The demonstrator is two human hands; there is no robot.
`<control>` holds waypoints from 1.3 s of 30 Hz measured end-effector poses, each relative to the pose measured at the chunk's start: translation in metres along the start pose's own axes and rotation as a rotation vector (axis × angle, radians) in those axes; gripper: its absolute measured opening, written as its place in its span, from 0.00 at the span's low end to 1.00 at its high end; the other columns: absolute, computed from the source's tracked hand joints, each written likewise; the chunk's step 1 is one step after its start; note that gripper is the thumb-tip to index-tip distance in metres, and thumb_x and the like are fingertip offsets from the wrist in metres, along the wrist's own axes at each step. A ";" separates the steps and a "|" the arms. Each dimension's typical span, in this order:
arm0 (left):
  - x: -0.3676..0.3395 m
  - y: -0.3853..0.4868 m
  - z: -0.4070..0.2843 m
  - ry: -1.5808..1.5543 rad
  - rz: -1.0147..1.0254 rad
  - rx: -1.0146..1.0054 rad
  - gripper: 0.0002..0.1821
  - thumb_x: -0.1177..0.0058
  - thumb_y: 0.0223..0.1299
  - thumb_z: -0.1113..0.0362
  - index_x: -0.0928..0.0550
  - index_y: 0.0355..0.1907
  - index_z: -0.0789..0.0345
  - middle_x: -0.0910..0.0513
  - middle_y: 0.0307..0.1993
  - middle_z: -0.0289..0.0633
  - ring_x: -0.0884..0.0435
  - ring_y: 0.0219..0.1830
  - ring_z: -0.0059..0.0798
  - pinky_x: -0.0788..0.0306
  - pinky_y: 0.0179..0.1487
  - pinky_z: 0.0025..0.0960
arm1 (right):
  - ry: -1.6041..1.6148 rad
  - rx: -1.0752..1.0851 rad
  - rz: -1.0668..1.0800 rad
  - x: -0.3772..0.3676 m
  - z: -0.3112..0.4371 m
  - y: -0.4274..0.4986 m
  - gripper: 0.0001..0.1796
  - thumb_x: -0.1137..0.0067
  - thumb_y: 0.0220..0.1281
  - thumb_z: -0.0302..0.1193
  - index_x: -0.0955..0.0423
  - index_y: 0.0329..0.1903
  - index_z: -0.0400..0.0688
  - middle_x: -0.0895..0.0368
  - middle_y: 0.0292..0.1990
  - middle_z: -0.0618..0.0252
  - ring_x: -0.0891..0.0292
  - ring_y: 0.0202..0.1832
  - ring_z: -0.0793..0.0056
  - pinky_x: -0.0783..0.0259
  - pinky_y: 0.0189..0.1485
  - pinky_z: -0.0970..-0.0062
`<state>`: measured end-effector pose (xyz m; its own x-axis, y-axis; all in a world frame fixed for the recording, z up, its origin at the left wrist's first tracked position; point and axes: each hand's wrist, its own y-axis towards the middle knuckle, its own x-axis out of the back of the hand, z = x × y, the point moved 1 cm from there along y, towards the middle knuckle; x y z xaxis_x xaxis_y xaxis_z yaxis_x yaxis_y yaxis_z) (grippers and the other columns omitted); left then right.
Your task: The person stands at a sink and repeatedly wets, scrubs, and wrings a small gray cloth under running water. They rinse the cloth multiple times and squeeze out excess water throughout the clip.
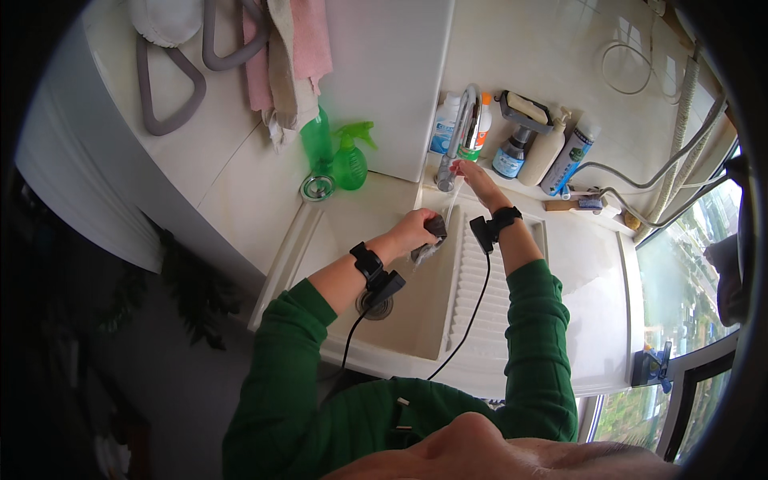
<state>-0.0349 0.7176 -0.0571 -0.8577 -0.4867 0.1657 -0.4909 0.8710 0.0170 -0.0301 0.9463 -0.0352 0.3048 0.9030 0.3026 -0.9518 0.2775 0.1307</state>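
My left hand (414, 231) grips a dark, wet piece of cloth or sponge (435, 229) over the basin of a white laundry sink (414, 312). A thin stream of water (451, 207) falls close beside it from a chrome faucet (463, 126). At the faucet's base is my right hand (471, 174), its fingers touching or very near the handle; whether they grip it is hard to see. A ribbed washboard (480, 300) forms the part of the sink below my right wrist. Both wrists carry black strapped devices with cables.
Bottles, among them a pump bottle (543, 153), and a soap dish (525, 111) line the back ledge, with a scrub brush (573, 205) at its right. A green spray bottle (350, 162) and a metal drain strainer (317, 188) stand at the left corner. Pink towels (312, 42) hang above.
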 end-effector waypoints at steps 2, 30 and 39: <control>0.005 -0.009 -0.011 0.146 -0.015 -0.096 0.21 0.44 0.38 0.79 0.27 0.42 0.71 0.23 0.35 0.38 0.24 0.39 0.26 0.31 0.45 0.27 | -0.121 -0.089 -0.019 -0.009 -0.001 -0.020 0.22 0.58 0.58 0.47 0.30 0.42 0.42 0.28 0.37 0.68 0.36 0.42 0.79 0.42 0.44 0.78; 0.013 -0.088 0.064 -0.809 0.028 0.712 0.06 0.53 0.58 0.62 0.27 0.32 0.62 0.25 0.27 0.33 0.25 0.28 0.20 0.27 0.29 0.23 | -0.273 0.307 0.155 -0.144 0.039 -0.191 0.10 0.56 0.62 0.32 0.39 0.40 0.39 0.28 0.30 0.51 0.31 0.35 0.49 0.33 0.37 0.63; 0.028 -0.098 0.073 -0.838 0.022 0.792 0.06 0.53 0.58 0.62 0.27 0.30 0.62 0.24 0.24 0.35 0.25 0.21 0.24 0.27 0.23 0.23 | -0.260 0.423 0.131 -0.156 0.041 -0.190 0.08 0.52 0.57 0.29 0.33 0.39 0.41 0.30 0.39 0.55 0.34 0.46 0.55 0.36 0.48 0.67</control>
<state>-0.0214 0.6137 -0.1257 -0.5538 -0.6216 -0.5540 -0.1782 0.7384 -0.6503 0.1046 0.7390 -0.0684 0.2338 0.7947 0.5601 -0.9019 -0.0379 0.4303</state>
